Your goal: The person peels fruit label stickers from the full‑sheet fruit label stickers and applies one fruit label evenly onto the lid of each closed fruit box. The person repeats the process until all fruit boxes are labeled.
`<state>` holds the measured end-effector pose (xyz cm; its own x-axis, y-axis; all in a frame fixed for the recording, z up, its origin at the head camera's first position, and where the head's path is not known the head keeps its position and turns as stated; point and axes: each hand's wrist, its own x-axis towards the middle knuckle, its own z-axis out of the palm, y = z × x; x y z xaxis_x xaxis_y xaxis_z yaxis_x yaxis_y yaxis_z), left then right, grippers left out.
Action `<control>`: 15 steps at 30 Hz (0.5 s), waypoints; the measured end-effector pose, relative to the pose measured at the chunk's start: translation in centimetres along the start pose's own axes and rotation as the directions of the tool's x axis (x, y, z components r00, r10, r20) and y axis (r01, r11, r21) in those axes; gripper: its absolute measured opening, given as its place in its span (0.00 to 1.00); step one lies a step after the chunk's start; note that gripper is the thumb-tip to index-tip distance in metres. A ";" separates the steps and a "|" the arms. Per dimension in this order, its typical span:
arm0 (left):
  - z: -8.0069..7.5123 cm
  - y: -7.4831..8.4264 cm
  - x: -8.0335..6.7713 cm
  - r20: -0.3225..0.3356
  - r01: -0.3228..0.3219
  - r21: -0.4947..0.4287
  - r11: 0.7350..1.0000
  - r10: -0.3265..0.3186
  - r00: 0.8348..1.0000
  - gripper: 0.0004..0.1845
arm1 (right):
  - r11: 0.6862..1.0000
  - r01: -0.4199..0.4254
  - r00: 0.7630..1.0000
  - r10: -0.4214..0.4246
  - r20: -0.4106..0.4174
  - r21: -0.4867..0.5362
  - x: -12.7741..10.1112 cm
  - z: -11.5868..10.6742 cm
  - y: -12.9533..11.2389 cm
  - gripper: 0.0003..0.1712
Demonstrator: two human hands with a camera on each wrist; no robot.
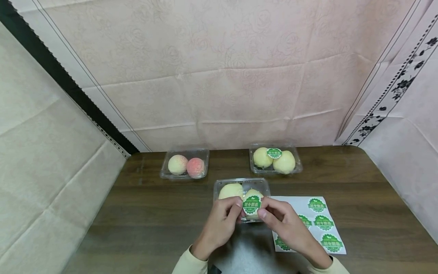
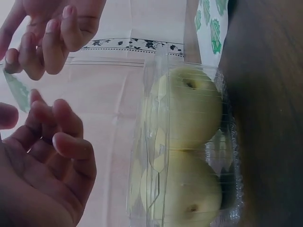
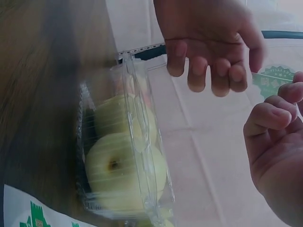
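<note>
From where I sit watching the feeds, the far left of the brown wood-grain table [image 1: 154, 213] carries a clear plastic clamshell box with two pink-blushed peaches [image 1: 184, 164], well apart from my hands. Moving right, the left hand [image 1: 222, 220] comes up from a cream sleeve, its fingers curled in and its thumb and fingertips pinching the left edge of a round green sticker with white lettering [image 1: 252, 204]. That sticker hangs just over the lid of the near clear plastic clamshell box holding two pale yellow fruits [image 1: 242, 190], which sits at the near middle of the table; in the left wrist view the box [image 2: 189, 151] is closed and neither hand touches it, though I cannot say for sure from the head view whether the sticker already meets the lid. The right hand [image 1: 284, 222] grasps the sticker's right edge the same way, fingers bent, thumb on top. Further back and to the right stands a third clear plastic clamshell box with two yellow fruits and a green label on its lid [image 1: 275, 159]. Nearest the right, just beside the right hand and partly under it, lies a white backing sheet of round green stickers [image 1: 319, 224].
</note>
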<state>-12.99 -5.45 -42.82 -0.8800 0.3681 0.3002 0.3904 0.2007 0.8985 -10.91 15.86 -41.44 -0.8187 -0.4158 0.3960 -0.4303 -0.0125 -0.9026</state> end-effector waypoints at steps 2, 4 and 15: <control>0.0 0.0 0.0 -0.015 -0.025 0.023 0.999 0.026 1.000 0.19 | 1.000 -0.010 1.000 0.010 -0.006 -0.022 0.0 0.0 0.2 0.17; 0.1 0.0 0.0 -0.032 -0.046 0.039 0.998 0.047 0.998 0.19 | 0.999 -0.012 1.000 0.012 -0.009 -0.044 0.0 -0.1 0.3 0.18; -0.1 0.0 0.1 -0.200 -0.137 0.111 0.984 0.157 0.967 0.19 | 0.975 0.001 0.996 -0.020 -0.084 -0.220 0.2 0.3 0.3 0.20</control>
<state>-13.10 -5.49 -42.72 -0.8437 0.2063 0.4955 0.5350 0.2482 0.8076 -11.15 15.52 -41.68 -0.8389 -0.3374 0.4271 -0.5045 0.1875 -0.8428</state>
